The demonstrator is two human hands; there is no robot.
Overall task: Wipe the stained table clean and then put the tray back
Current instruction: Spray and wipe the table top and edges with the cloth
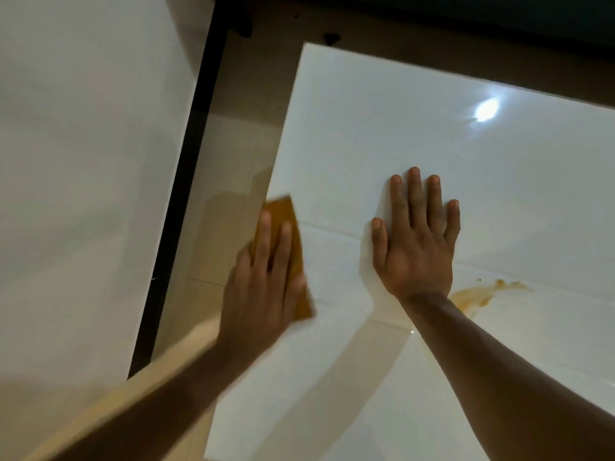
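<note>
A glossy white table (pixel 432 134) fills the right of the view. A brown-orange stain (pixel 482 292) is smeared on it just right of my right wrist. My right hand (pixel 416 241) lies flat on the tabletop with straight, spread fingers. My left hand (pixel 263 284) presses a folded orange-brown cloth (pixel 286 227) at the table's left edge, fingers straight on top of it; the hand is blurred. No tray is in view.
A second white surface (pixel 83 194) with a black edge (pixel 186 181) stands to the left. Between it and the table runs a gap showing beige floor tiles (pixel 229 201). Dark floor and wall lie beyond the table's far edge.
</note>
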